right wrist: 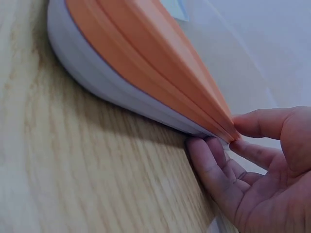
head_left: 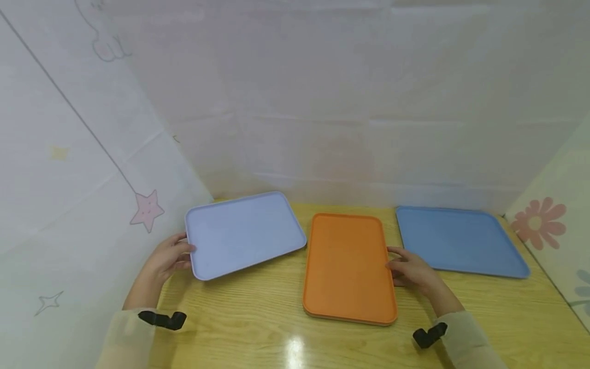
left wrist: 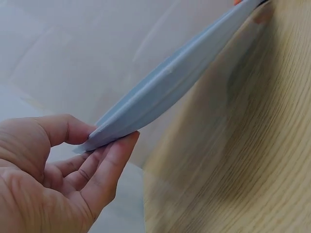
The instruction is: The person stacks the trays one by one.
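My left hand pinches the short left edge of a pale lavender tray, thumb on top and fingers beneath. That edge is lifted off the table, and the tray slants down toward its far end in the left wrist view. At the long right edge of an orange tray, my right hand holds the rim between thumb and fingers. The right wrist view shows orange layers stacked over a whitish tray, with some fingers curled under the stack's edge.
A blue tray lies on the wooden table at the right, just beyond my right hand. White sheeting rises behind the table, with patterned sheeting on both sides. The lavender tray's right end comes close to the orange stack.
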Action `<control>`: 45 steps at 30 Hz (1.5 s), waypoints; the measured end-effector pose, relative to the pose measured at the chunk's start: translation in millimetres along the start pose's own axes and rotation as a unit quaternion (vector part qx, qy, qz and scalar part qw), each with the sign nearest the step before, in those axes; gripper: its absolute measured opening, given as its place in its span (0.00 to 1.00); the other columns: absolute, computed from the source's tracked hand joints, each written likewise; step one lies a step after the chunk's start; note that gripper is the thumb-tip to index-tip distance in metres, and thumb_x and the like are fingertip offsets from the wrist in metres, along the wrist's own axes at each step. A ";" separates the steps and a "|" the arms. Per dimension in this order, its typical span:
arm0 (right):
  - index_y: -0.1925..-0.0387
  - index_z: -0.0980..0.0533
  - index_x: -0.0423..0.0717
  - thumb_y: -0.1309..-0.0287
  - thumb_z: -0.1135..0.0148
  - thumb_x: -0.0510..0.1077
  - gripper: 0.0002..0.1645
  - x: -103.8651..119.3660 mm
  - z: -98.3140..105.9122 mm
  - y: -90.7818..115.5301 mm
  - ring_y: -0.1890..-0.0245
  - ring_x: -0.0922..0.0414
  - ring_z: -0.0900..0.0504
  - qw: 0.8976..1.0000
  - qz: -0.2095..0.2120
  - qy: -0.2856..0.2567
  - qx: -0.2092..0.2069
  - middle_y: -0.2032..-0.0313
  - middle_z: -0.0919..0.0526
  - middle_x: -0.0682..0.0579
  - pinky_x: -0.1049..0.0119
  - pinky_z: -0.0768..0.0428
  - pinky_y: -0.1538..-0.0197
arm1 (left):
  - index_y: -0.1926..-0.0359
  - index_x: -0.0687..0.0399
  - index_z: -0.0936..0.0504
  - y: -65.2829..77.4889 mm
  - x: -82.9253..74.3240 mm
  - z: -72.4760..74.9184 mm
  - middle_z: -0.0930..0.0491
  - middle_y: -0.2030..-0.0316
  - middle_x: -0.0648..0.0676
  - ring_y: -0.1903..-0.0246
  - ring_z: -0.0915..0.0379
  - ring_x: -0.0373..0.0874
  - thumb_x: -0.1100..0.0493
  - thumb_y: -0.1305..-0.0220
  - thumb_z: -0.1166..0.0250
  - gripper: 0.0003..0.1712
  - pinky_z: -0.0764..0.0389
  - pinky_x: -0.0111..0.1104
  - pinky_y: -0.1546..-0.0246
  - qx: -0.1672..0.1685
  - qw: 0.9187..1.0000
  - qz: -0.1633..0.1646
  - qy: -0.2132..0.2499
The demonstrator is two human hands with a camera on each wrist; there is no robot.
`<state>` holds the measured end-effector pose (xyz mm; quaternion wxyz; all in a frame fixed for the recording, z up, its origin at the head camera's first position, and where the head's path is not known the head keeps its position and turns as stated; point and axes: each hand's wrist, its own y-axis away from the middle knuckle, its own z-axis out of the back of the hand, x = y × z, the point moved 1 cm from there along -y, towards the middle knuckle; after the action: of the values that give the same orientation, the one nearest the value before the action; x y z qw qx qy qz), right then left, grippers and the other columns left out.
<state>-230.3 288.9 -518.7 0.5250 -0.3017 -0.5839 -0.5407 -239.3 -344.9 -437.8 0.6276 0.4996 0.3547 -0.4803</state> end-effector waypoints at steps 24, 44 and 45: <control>0.31 0.37 0.34 0.27 0.42 0.43 0.30 48.0 -81.0 28.8 0.53 0.57 0.15 0.974 0.104 -0.179 -0.094 0.44 0.23 0.44 0.58 0.15 0.47 | 0.21 0.63 0.55 21.3 -17.8 -84.5 0.23 0.63 0.44 0.65 0.18 0.39 0.69 0.27 0.44 0.41 0.14 0.33 0.61 0.018 0.983 -0.075 0.168; 0.55 0.26 0.46 0.27 0.45 0.37 0.04 57.2 -142.9 30.0 0.54 0.53 0.15 0.889 0.151 -0.423 -0.087 0.55 0.17 0.51 0.52 0.17 0.43 | 0.26 0.58 0.40 24.9 -41.3 -179.0 0.24 0.63 0.47 0.67 0.20 0.41 0.70 0.29 0.43 0.33 0.13 0.35 0.62 0.049 0.971 -0.094 0.213; 0.55 0.26 0.47 0.26 0.46 0.37 0.04 57.9 -144.2 30.1 0.54 0.53 0.15 0.885 0.155 -0.431 -0.087 0.55 0.18 0.51 0.52 0.17 0.43 | 0.26 0.58 0.40 25.1 -42.0 -182.1 0.24 0.62 0.48 0.67 0.20 0.41 0.70 0.29 0.43 0.33 0.13 0.35 0.63 0.048 0.971 -0.097 0.215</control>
<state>-176.7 146.7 -474.4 0.2699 -0.6359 -0.6494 -0.3178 -221.0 -157.2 -437.1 0.4625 0.5838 0.5049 -0.4363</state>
